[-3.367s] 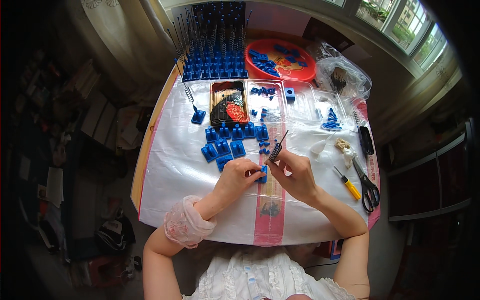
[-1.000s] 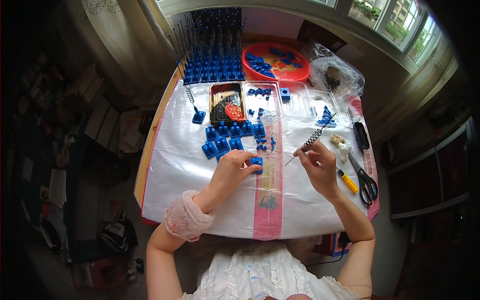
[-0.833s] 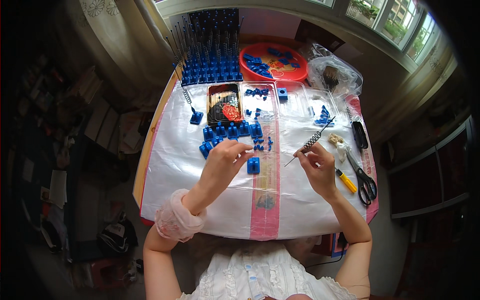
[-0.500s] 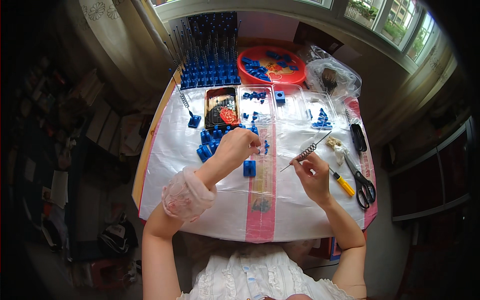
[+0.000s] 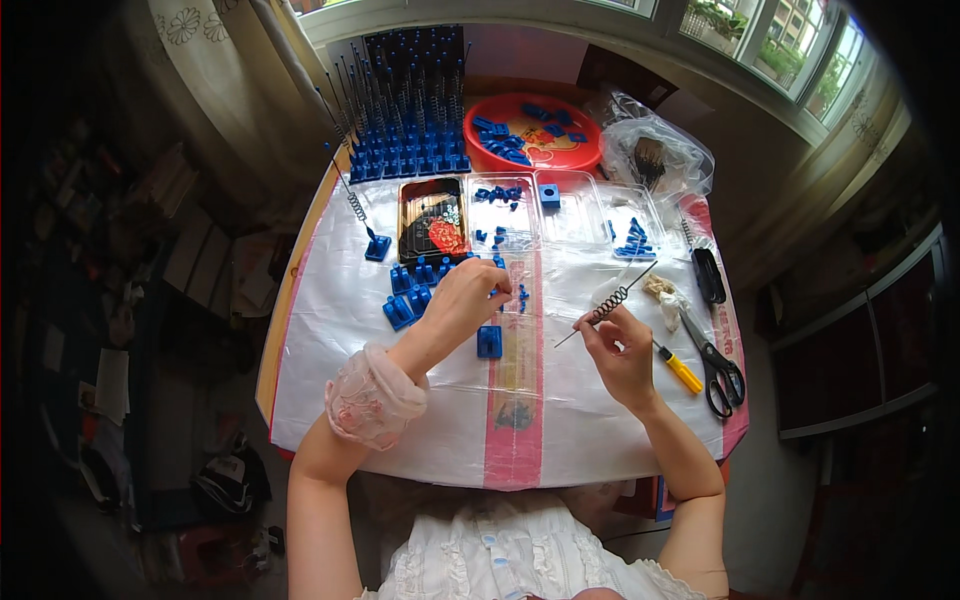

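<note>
My right hand [image 5: 618,355] pinches a thin metal rod with a dark coil spring [image 5: 610,305] around it, slanting up to the right above the table. Over the middle, my left hand [image 5: 465,303] has thumb and fingers drawn together beside a short row of tiny blue pieces [image 5: 523,298]. Whatever sits between its fingertips is too small to make out. Just below those fingers lies a square blue block [image 5: 489,342]. Several blue bases with upright parts [image 5: 404,305] stand left of that hand, partly hidden by it.
Behind the hands stand a black patterned tray [image 5: 432,235] and clear trays [image 5: 572,225] with blue parts. Farther back are a rack of blue bases with springs [image 5: 410,155] and a red plate [image 5: 570,158]. Scissors [image 5: 722,380] and a yellow-handled screwdriver [image 5: 683,375] lie at right.
The whole picture has shifted slightly left and down. Both hands keep nearly the same places over the table, and the rod with its spring stays in my right hand.
</note>
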`<control>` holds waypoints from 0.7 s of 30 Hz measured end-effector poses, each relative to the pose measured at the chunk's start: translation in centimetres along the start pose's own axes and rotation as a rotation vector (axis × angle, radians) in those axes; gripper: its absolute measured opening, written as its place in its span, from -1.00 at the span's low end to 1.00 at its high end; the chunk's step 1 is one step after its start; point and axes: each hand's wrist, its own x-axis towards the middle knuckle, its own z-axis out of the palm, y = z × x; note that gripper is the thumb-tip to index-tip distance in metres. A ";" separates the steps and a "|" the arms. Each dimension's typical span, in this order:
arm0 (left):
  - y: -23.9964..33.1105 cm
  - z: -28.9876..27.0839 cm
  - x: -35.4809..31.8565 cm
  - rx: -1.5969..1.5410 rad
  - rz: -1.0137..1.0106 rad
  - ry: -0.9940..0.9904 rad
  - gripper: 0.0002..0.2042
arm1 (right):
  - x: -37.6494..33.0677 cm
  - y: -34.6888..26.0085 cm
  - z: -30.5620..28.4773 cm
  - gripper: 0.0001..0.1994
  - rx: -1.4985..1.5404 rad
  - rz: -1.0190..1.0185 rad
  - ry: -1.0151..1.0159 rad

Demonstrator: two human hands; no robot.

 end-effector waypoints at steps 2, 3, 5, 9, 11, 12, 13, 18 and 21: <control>1.2 -0.8 -0.3 -0.061 -0.019 0.032 -0.89 | 0.0 0.2 -0.1 -0.91 -0.011 0.004 0.004; 1.9 -1.2 -0.6 -0.174 -0.045 0.023 -0.89 | 0.0 0.3 -0.2 -0.91 -0.015 0.006 0.005; 3.4 -2.2 -1.7 -0.395 -0.104 0.006 -0.90 | 0.1 0.0 -0.3 -0.91 -0.013 0.008 0.008; 5.4 -3.0 -4.3 -0.659 -0.163 -0.073 -0.90 | 0.0 -0.2 -0.6 -0.91 0.033 0.010 0.026; 5.3 -2.5 -5.2 -0.761 -0.171 -0.030 -0.89 | 0.0 -0.4 -0.5 -0.90 0.043 0.001 0.032; 5.0 -2.2 -5.5 -0.808 -0.184 -0.020 -0.89 | 0.0 -0.4 -0.5 -0.89 0.047 -0.002 0.036; 4.8 -2.0 -5.7 -0.857 -0.197 -0.010 -0.89 | 0.0 -0.3 -0.6 -0.88 0.032 -0.011 0.032; 4.4 -1.7 -5.8 -0.996 -0.294 -0.008 -0.86 | -0.1 0.2 -1.0 -0.84 -0.003 -0.040 0.045; 4.2 -1.7 -6.1 -1.015 -0.278 0.036 -0.85 | -0.2 0.4 -1.1 -0.83 -0.003 -0.050 0.033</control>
